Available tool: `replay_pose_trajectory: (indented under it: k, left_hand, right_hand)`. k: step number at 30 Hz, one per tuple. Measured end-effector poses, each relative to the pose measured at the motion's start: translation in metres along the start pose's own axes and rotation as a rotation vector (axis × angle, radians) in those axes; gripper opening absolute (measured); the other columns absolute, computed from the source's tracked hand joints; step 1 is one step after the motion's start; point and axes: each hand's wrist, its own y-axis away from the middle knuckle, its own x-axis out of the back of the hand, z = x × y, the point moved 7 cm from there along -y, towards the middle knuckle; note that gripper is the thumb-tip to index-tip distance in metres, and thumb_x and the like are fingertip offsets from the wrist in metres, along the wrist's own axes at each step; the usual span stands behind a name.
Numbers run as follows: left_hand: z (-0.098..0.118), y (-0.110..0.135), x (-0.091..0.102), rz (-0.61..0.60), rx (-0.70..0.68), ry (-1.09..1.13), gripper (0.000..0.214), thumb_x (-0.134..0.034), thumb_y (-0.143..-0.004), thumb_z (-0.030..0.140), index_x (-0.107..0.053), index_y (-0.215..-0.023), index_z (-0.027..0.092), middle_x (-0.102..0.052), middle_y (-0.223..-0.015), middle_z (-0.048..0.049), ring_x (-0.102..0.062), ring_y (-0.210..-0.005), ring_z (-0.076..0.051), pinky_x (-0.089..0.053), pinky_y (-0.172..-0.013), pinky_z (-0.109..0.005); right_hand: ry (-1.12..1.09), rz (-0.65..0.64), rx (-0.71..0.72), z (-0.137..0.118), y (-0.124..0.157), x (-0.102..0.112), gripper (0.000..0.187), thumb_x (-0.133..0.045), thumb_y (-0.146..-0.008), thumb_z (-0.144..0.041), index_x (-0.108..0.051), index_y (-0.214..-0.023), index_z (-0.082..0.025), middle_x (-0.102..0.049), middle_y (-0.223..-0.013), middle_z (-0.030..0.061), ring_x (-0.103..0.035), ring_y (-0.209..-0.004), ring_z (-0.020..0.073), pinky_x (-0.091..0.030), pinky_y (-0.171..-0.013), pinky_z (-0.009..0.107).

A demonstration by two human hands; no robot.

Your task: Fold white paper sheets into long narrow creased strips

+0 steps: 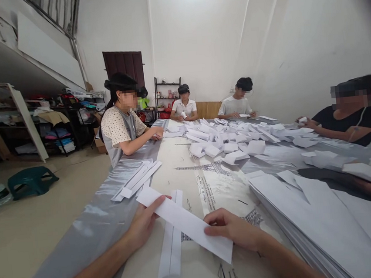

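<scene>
A long white paper strip (183, 221) is held slantwise just above the table between both my hands. My left hand (145, 221) grips its upper left end, thumb on top. My right hand (234, 229) pinches its lower right part. Beneath the strip lies another long folded white strip (171, 254), pointing toward me. A stack of large white sheets (318, 218) sits at my right. A few folded strips (137, 181) lie ahead to the left.
The long table (92, 226) has a grey shiny cover with a printed cloth in the middle. A heap of folded white paper pieces (234, 138) fills its far part. Several seated people work around it. A green stool (32, 180) stands on the floor at left.
</scene>
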Motion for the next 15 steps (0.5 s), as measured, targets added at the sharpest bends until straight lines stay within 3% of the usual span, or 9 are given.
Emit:
replay_pose_trajectory:
  k: [7,11,15]
  left_hand:
    - [0.000,0.006,-0.011,-0.065,0.048,-0.097,0.038,-0.082,-0.076,0.048,-0.080,-0.098,0.018,-0.074,-0.106,-0.0093,-0.063,-0.106,-0.028,-0.050,-0.089,-0.032]
    - [-0.002,0.006,-0.012,-0.112,0.056,-0.101,0.035,-0.082,-0.076,0.045,-0.080,-0.098,0.018,-0.075,-0.107,-0.0084,-0.064,-0.105,-0.027,-0.050,-0.090,-0.031]
    - [0.000,0.004,-0.009,-0.112,0.023,-0.063,0.028,-0.082,-0.077,0.043,-0.077,-0.086,0.017,-0.074,-0.090,-0.0057,-0.066,-0.089,-0.022,-0.051,-0.078,-0.027]
  right_hand:
    - [0.101,0.012,0.020,-0.015,0.010,0.005,0.025,-0.071,-0.089,-0.042,-0.074,-0.101,-0.020,-0.072,-0.099,0.0057,-0.065,-0.087,0.0198,-0.046,-0.070,0.028]
    - [0.193,0.019,0.049,-0.018,0.014,0.012,0.026,-0.066,-0.092,-0.042,-0.075,-0.090,-0.019,-0.069,-0.089,0.0041,-0.062,-0.076,0.0163,-0.043,-0.063,0.026]
    - [0.273,0.019,0.079,-0.018,0.017,0.023,0.027,-0.062,-0.095,-0.042,-0.074,-0.087,-0.019,-0.067,-0.087,0.0034,-0.059,-0.075,0.0155,-0.041,-0.062,0.026]
